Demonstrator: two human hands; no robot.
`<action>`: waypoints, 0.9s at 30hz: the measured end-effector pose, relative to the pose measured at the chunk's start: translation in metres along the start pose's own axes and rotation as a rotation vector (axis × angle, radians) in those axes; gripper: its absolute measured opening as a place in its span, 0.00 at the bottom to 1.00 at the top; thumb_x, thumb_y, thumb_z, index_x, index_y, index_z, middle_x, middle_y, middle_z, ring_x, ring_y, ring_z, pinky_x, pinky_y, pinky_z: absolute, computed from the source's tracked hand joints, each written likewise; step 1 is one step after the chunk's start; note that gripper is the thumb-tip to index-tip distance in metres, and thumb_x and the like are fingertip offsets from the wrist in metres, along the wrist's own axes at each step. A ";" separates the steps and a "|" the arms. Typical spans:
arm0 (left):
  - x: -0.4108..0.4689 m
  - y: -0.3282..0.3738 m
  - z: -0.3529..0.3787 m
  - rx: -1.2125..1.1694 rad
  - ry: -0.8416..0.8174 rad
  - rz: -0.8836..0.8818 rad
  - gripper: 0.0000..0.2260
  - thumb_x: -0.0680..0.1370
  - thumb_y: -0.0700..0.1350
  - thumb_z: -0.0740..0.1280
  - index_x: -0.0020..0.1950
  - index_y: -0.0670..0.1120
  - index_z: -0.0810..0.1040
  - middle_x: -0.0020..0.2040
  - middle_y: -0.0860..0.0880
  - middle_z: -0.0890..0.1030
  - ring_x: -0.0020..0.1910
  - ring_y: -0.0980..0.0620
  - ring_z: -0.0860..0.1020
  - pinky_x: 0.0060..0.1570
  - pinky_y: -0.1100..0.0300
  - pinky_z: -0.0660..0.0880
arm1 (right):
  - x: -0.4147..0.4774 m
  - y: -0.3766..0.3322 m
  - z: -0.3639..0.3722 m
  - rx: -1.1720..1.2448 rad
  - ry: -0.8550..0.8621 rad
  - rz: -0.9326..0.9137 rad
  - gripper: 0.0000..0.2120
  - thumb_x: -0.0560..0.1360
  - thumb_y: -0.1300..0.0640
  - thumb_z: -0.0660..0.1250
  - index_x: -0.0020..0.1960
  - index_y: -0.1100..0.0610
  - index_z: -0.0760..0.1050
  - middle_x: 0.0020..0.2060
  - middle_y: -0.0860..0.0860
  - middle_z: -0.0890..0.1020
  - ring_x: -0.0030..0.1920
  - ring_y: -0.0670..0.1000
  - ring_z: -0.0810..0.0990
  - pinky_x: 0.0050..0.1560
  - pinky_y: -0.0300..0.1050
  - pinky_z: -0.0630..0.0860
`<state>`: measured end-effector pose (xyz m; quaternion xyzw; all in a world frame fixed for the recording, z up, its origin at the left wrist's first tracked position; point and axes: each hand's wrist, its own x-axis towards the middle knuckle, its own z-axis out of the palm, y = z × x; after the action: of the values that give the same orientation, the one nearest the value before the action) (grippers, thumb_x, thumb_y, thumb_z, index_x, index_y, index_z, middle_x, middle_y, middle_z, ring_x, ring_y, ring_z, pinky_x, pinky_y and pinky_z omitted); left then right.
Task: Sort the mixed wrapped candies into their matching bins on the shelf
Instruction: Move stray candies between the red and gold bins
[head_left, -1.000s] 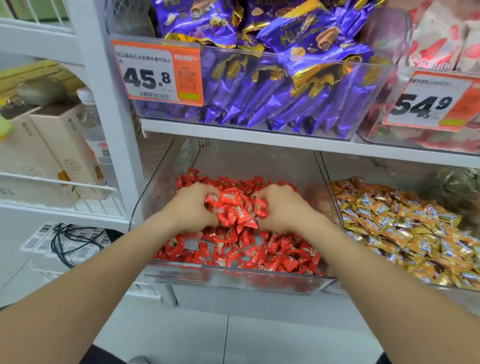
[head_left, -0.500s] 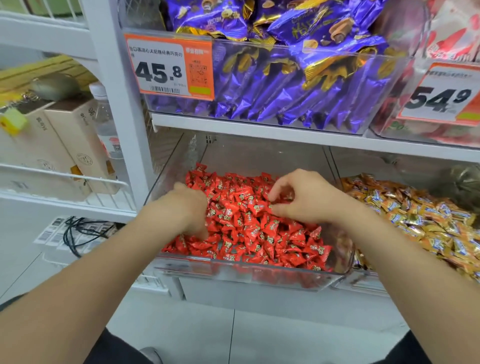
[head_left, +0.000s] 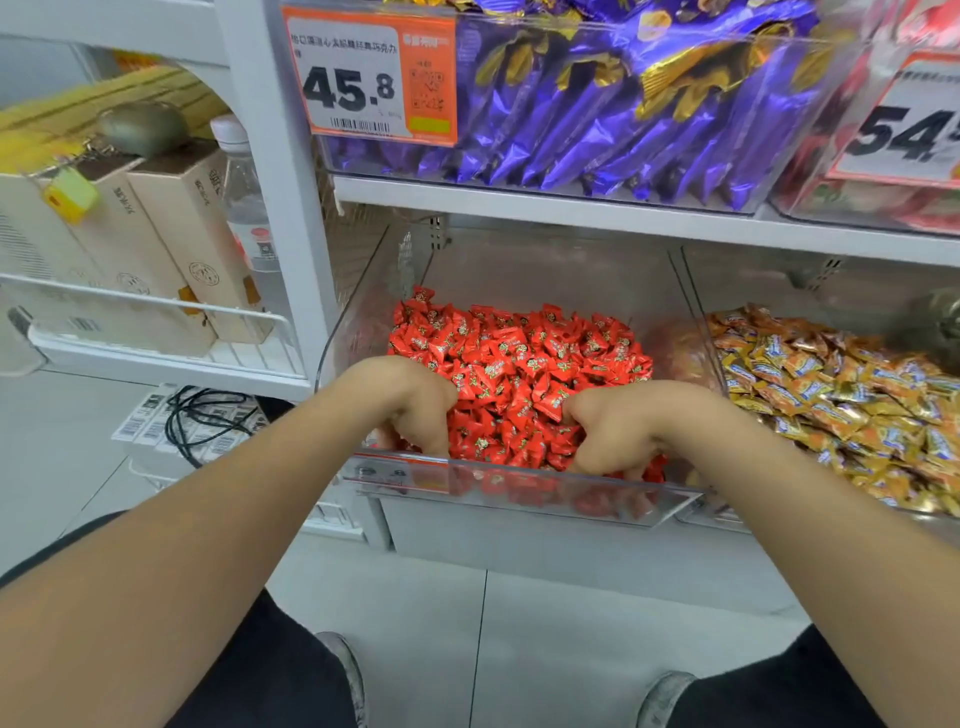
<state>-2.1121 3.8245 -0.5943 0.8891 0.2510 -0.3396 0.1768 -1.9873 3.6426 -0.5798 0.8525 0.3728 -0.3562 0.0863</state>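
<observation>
A clear bin (head_left: 519, 491) on the lower shelf holds a heap of red wrapped candies (head_left: 519, 364). Both my hands are dug into the heap at the bin's front wall. My left hand (head_left: 410, 400) has its fingers curled down into the candies at the front left. At the front right my right hand (head_left: 618, 426) does the same, and its fingertips are buried. The neighbouring bin to the right holds orange and gold wrapped candies (head_left: 831, 400).
On the shelf above stands a bin of purple wrapped sweets (head_left: 623, 119) with a 45.8 price tag (head_left: 363, 78), and a red-and-white candy bin (head_left: 883, 202) to its right. Cardboard boxes (head_left: 171, 234) and a bottle (head_left: 244, 197) fill the left rack. Black cables (head_left: 208, 415) lie below.
Both hands dropped the scooped candies at mid-heap, then moved toward me to the bin's front edge and dug in again. The camera has tilted slightly.
</observation>
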 end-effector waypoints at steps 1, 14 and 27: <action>0.002 0.001 0.002 -0.097 0.003 0.014 0.22 0.70 0.52 0.83 0.50 0.44 0.74 0.48 0.48 0.78 0.38 0.51 0.79 0.31 0.62 0.78 | -0.001 -0.002 0.002 0.078 0.014 -0.014 0.33 0.71 0.49 0.81 0.68 0.59 0.69 0.55 0.57 0.82 0.34 0.52 0.85 0.37 0.44 0.82; 0.019 0.009 -0.017 -1.124 0.383 0.244 0.22 0.76 0.37 0.68 0.70 0.44 0.74 0.62 0.42 0.79 0.56 0.47 0.83 0.51 0.45 0.85 | 0.019 0.007 -0.018 0.872 0.625 -0.103 0.28 0.72 0.61 0.77 0.69 0.48 0.76 0.46 0.54 0.81 0.42 0.55 0.86 0.44 0.57 0.87; 0.041 -0.008 0.004 0.019 0.455 0.147 0.34 0.80 0.57 0.59 0.84 0.48 0.53 0.82 0.38 0.56 0.81 0.31 0.53 0.79 0.36 0.53 | 0.045 0.004 0.008 0.077 0.453 -0.127 0.35 0.85 0.46 0.58 0.86 0.47 0.44 0.84 0.64 0.49 0.83 0.68 0.44 0.83 0.61 0.46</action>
<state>-2.0921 3.8430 -0.6267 0.9602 0.2161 -0.1188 0.1315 -1.9677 3.6618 -0.6159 0.8881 0.4217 -0.1744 -0.0549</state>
